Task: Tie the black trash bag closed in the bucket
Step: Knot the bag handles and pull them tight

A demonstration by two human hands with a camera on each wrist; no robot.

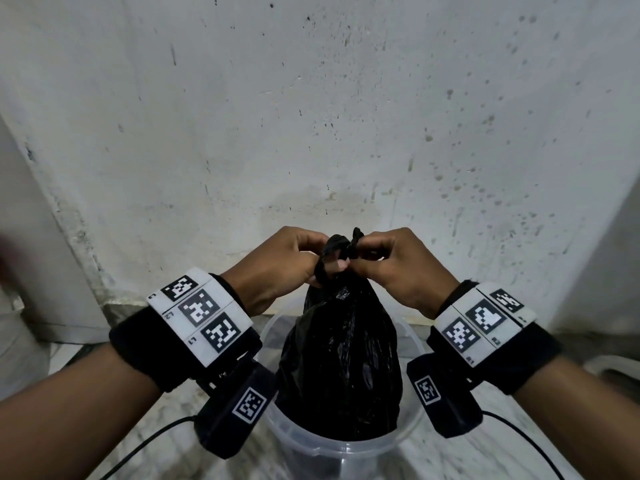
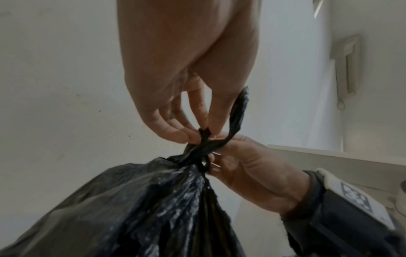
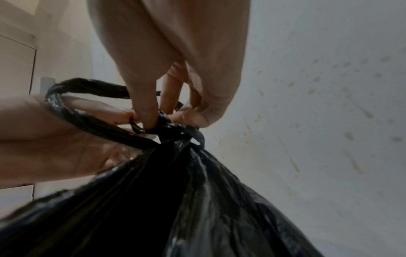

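The black trash bag (image 1: 341, 358) stands in a clear plastic bucket (image 1: 346, 450), its neck gathered above the rim. My left hand (image 1: 329, 268) and right hand (image 1: 360, 252) meet at the neck, and each pinches a twisted end of the bag. In the left wrist view my left hand (image 2: 203, 134) pinches a short black end just above the knot, and the right hand (image 2: 219, 156) holds the other strand. The right wrist view shows my right hand (image 3: 158, 120) pinching at the knot, with a twisted loop (image 3: 72, 114) running around the left hand (image 3: 54, 139).
A stained white wall (image 1: 311, 116) rises just behind the bucket. The bucket sits on a marbled floor (image 1: 166, 414). Black cables (image 1: 152, 434) trail from both wrist units. A white surface (image 1: 31, 237) stands at the left, and a pale object (image 1: 609, 368) lies at the right.
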